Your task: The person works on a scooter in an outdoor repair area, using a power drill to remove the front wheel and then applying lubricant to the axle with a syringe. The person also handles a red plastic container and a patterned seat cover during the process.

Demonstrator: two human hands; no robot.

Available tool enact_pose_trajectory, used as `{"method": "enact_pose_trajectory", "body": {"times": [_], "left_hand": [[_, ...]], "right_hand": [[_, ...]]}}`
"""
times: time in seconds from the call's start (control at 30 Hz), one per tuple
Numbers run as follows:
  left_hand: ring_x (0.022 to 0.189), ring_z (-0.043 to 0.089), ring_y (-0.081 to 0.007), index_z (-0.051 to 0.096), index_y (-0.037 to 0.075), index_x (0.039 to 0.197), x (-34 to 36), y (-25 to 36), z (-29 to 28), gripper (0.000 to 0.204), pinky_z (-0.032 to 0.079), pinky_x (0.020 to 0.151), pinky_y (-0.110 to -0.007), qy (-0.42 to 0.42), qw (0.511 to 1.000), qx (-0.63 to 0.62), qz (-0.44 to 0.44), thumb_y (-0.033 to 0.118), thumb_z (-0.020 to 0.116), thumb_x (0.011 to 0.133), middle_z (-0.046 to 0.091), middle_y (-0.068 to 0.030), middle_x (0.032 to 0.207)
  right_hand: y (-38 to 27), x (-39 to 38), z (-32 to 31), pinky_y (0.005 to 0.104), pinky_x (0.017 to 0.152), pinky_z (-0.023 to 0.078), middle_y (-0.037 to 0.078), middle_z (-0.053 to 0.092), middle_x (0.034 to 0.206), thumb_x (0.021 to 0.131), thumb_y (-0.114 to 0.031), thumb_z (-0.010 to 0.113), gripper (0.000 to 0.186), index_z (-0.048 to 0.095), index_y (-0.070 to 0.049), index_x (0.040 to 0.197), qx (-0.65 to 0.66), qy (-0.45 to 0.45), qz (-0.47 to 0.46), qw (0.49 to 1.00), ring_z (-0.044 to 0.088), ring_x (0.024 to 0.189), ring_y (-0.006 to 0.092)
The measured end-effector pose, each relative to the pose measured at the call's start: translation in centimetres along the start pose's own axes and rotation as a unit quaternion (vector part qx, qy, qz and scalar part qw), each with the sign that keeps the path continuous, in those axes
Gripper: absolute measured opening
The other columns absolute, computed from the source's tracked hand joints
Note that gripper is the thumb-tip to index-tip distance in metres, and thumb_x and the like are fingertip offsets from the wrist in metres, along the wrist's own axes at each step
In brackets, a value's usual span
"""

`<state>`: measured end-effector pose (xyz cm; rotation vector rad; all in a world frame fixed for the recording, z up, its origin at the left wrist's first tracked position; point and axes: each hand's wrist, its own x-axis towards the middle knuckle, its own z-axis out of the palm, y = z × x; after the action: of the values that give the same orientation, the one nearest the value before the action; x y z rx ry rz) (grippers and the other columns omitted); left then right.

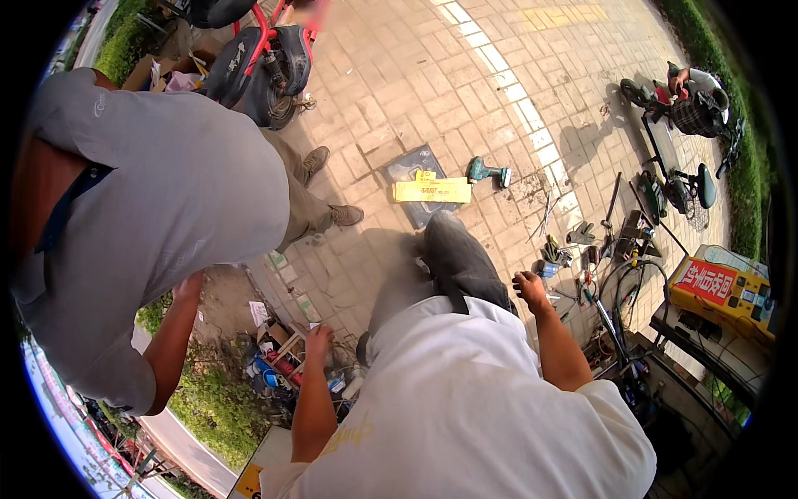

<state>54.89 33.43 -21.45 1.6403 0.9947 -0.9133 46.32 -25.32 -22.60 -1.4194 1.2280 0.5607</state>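
**Both hands out over clutter at the pavement's edge**

At far left, a person in a grey shirt (158, 208) bends beside me, one bare forearm hanging down toward the strip of grass (220, 407).

My left hand (318, 339) is down over a small open cardboard box (278, 337) at the edge of the grass. The box is brown and battered, flaps up, with red and blue cans or bottles (274, 366) crammed in and around it; I cannot make out more of what is inside. My fingers point down into that heap and are curled, but I cannot tell whether they grip anything.

Ahead of my dark trouser leg (457, 258), a long yellow carton (432, 191) lies across a dark flat mat (411, 170) on the brick paving, with a teal cordless drill (488, 173) just beside it.

My right hand (529, 288) is raised with its back to me and the fingers loosely bent; whether it holds something I cannot tell. Nearest to it is a scatter of hand tools (582, 249) spread on the bricks: pliers, screwdrivers and small bits, mixed with black cables (623, 291).

Further right stand a yellow case with a red panel (723, 291) and a kick scooter (673, 158).
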Motion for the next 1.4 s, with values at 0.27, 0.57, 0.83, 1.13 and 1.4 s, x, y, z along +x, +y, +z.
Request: {"method": "enact_pose_trajectory", "body": {"times": [0.27,0.57,0.83,1.13,1.4], "left_hand": [[0.096,0.058,-0.0246,0.048,-0.001,0.125,1.1,2.8,-1.6,0.048,0.046,0.078,-0.037,0.029,0.999,-0.027,-0.002,0.031,0.054,0.091,0.060,-0.0150,0.114],[0.092,0.060,-0.0200,0.050,0.003,0.125,4.2,8.7,1.4,0.045,0.044,0.078,-0.035,0.025,0.998,-0.047,0.019,0.032,0.053,0.090,0.062,-0.0105,0.111],[0.096,0.059,-0.0220,0.049,0.005,0.126,6.4,18.5,6.1,0.047,0.043,0.081,-0.037,0.055,0.996,-0.067,-0.017,0.035,0.054,0.090,0.061,-0.0106,0.111],[0.093,0.060,-0.0212,0.056,0.002,0.117,7.3,36.2,15.3,0.042,0.044,0.076,-0.035,0.032,0.998,0.037,-0.032,0.034,0.052,0.089,0.062,-0.0088,0.106],[0.079,0.060,-0.0177,0.062,0.001,0.100,8.0,52.7,17.6,0.032,0.044,0.069,-0.031,0.070,0.990,0.086,0.090,0.030,0.056,0.087,0.064,-0.0081,0.090]], "right_hand": [[-2.9,2.2,2.5,0.0304,0.063,0.047,0.009,0.064,0.094,0.087,-0.034,0.058,0.045,0.057,0.003,0.112,0.024,0.022,-0.009,0.999,0.060,0.079,0.0172],[-10.8,6.1,2.8,0.0297,0.062,0.047,0.009,0.064,0.095,0.087,-0.032,0.058,0.042,0.057,0.003,0.112,0.005,0.018,-0.015,1.000,0.060,0.079,0.0170],[-19.4,14.1,1.1,0.0275,0.053,0.043,0.005,0.061,0.083,0.088,-0.032,0.057,0.035,0.058,0.000,0.103,-0.020,-0.011,0.022,1.000,0.055,0.067,0.0137],[-44.8,27.3,-2.4,0.0377,0.077,0.047,0.013,0.063,0.108,0.092,-0.031,0.051,0.040,0.054,0.002,0.115,0.013,-0.032,-0.043,0.998,0.061,0.093,0.0240],[-58.9,33.4,-6.4,0.0364,0.073,0.049,0.011,0.063,0.102,0.091,-0.030,0.053,0.038,0.054,0.002,0.112,0.125,-0.018,-0.109,0.986,0.062,0.089,0.0217]]}}
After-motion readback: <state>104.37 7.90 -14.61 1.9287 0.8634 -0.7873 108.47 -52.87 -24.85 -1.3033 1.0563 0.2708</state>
